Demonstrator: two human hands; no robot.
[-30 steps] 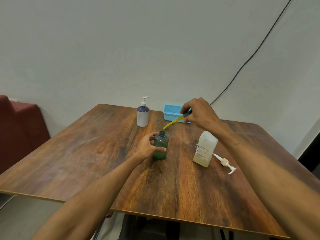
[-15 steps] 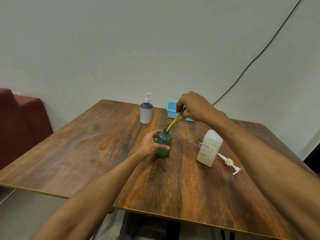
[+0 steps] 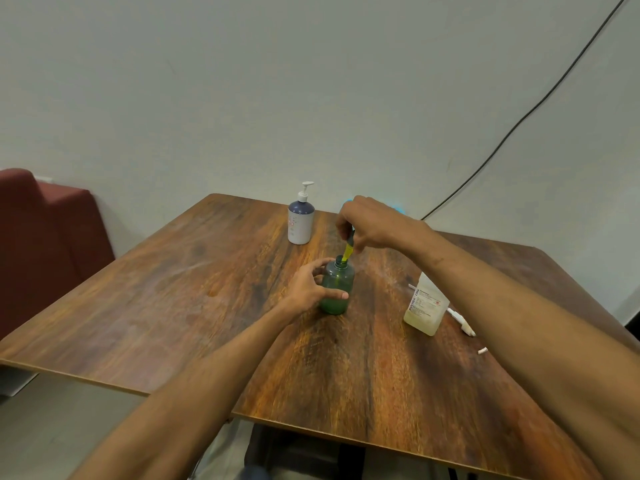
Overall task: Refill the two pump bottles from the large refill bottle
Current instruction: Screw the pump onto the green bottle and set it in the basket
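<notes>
Two bare hands work over a brown wooden table (image 3: 173,306). Far left, beside the table, is a dark red seat (image 3: 41,244). Near the back of the table stands a white pump bottle (image 3: 300,223) with a purple top, upright, with its pump on. Next comes the left hand (image 3: 306,289). Its grip is curled round a small green bottle (image 3: 336,289) that stands upright in the middle of the table, thumb across the front. A yellow tube (image 3: 347,252) pokes down into the bottle's neck, a bit tilted. The right hand (image 3: 374,226) is just above, and its grip pinches the dark top of the tube. A bit of a blue basket (image 3: 347,203) peeks out behind this hand. Further right stands the pale refill bottle (image 3: 426,306), its top hidden by the right arm. A white pump (image 3: 462,322) lies on the table just behind it.
</notes>
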